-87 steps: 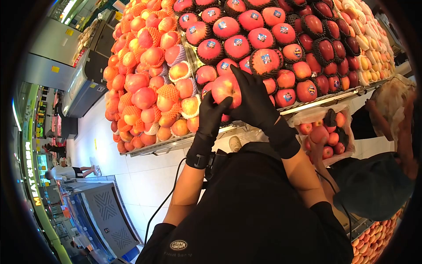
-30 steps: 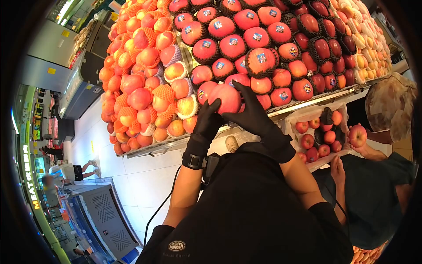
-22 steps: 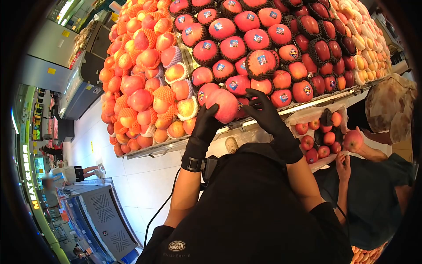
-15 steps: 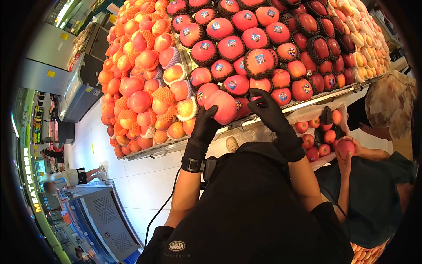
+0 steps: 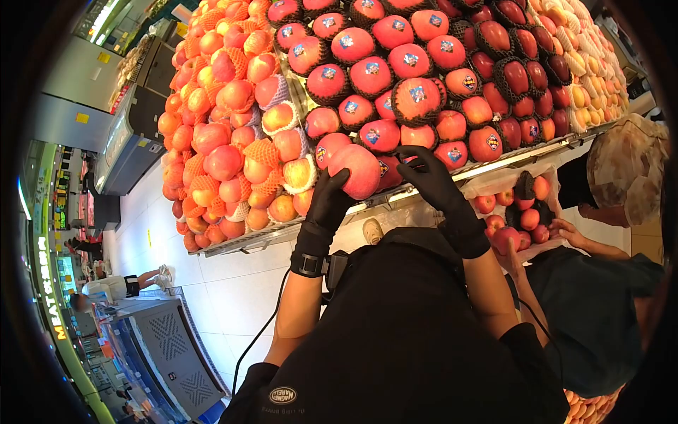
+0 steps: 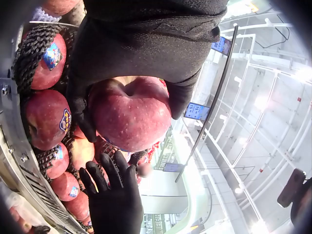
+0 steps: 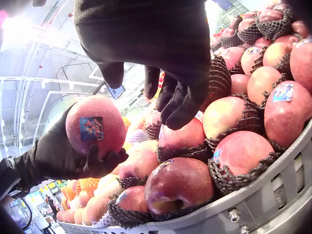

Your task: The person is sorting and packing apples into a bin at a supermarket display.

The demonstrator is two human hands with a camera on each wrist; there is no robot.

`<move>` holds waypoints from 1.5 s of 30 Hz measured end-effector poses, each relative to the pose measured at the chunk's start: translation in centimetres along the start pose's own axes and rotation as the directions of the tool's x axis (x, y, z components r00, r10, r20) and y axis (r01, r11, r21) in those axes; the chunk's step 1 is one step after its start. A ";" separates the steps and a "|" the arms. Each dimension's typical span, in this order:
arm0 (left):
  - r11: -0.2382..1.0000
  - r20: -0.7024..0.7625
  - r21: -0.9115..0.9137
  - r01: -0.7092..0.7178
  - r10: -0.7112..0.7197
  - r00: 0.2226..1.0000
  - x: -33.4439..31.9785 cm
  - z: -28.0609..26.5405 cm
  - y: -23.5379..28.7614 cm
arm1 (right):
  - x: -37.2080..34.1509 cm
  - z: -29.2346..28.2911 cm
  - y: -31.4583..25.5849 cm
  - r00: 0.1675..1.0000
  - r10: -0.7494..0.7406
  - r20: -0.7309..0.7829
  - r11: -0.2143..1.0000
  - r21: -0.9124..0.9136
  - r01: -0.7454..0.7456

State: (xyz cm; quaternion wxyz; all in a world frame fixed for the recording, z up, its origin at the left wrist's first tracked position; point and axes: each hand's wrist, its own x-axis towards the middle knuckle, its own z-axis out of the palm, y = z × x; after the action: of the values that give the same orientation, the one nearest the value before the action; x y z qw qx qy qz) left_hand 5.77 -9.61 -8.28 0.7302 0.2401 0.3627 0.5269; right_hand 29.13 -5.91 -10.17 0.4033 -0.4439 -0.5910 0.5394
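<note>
In the head view my black-gloved left hand (image 5: 330, 200) holds a large red apple (image 5: 355, 172) at the front edge of the fruit display. Its thumb and fingers curve round the apple's sides in the left wrist view, with the hollow at one end of the apple (image 6: 130, 114) showing. A blue picture sticker (image 7: 91, 128) faces the right wrist camera. My right hand (image 5: 432, 185), gloved too, hovers just right of that apple, fingers loosely bent and nothing between them. Behind both hands lie rows of stickered apples (image 5: 379, 136) in black foam nets.
Paler apples, some in orange nets (image 5: 265, 152), pile up on the left. A metal rail (image 5: 522, 161) borders the display's front. At right, another person's hand holds an apple (image 5: 506, 241) at a lined box of apples (image 5: 489, 185). A cable (image 5: 263, 326) hangs by my left arm.
Both hands were on the apple earlier; my right hand has let go and drawn off to the right, while the left keeps hold. The other person's apple has moved left over the box.
</note>
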 end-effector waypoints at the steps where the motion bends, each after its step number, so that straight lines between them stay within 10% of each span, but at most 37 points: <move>1: 1.000 0.002 0.000 0.001 -0.001 1.000 0.0 0.0 0.0 | 0.0 0.0 0.2 1.000 -0.004 0.003 1.000 0.002 0.004; 31: 1.000 -0.021 0.003 0.006 -0.006 1.000 0.9 0.1 -0.8 | -0.1 -1.7 0.4 0.989 0.148 -0.016 0.986 -0.075 -0.149; 45: 0.998 -0.051 -0.060 0.037 -0.040 0.998 1.5 -0.9 -1.9 | -3.7 -11.1 6.8 0.964 0.222 -0.150 0.931 -0.261 -0.255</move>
State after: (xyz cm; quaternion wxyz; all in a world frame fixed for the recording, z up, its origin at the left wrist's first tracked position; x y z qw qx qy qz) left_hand 6.45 -8.90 -10.67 0.7372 0.1976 0.3705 0.5294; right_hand 41.33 -6.20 -15.90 0.3028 -0.5957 -0.5776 0.4688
